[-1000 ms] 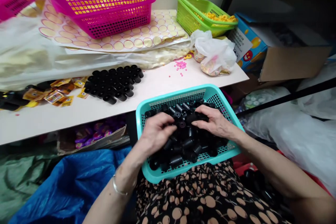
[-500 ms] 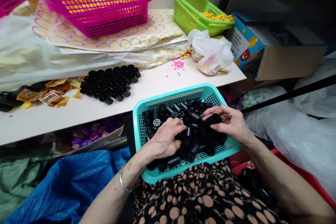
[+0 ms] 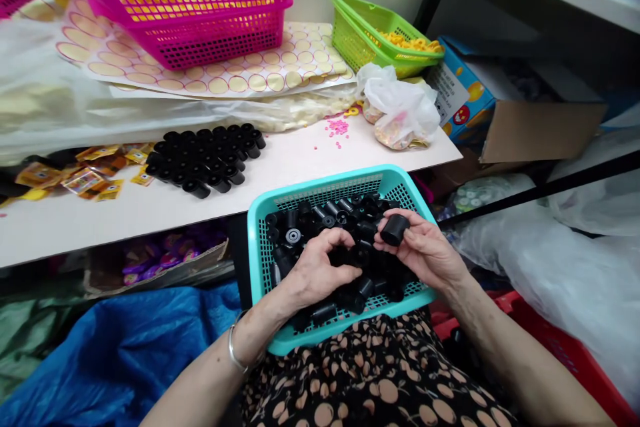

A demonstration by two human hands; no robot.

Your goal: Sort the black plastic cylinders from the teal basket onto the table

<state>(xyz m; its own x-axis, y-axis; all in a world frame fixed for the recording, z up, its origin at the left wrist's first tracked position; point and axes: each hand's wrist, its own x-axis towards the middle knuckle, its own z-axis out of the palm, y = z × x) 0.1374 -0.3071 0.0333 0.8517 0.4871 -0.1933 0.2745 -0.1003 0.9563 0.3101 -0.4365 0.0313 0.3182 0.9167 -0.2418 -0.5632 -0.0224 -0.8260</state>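
Note:
A teal basket (image 3: 260, 260) rests on my lap, filled with loose black plastic cylinders (image 3: 320, 217). My right hand (image 3: 425, 253) holds one black cylinder (image 3: 395, 229) between thumb and fingers, lifted a little above the pile. My left hand (image 3: 317, 270) is down in the pile with its fingers curled around other black cylinders. On the white table (image 3: 150, 210) beyond the basket, a neat block of black cylinders (image 3: 203, 157) lies in rows.
Two stacked pink baskets (image 3: 200, 20) with yellow pieces and a green basket (image 3: 370, 30) stand at the back on sticker sheets. A white plastic bag (image 3: 400, 110), pink beads (image 3: 340, 127) and orange packets (image 3: 85, 177) lie on the table. A cardboard box (image 3: 530, 120) sits right; blue sheeting (image 3: 125, 353) lies below.
My right hand has lifted one black cylinder out of the pile and turned it up. My left hand has shifted slightly right within the basket, still closing on pieces.

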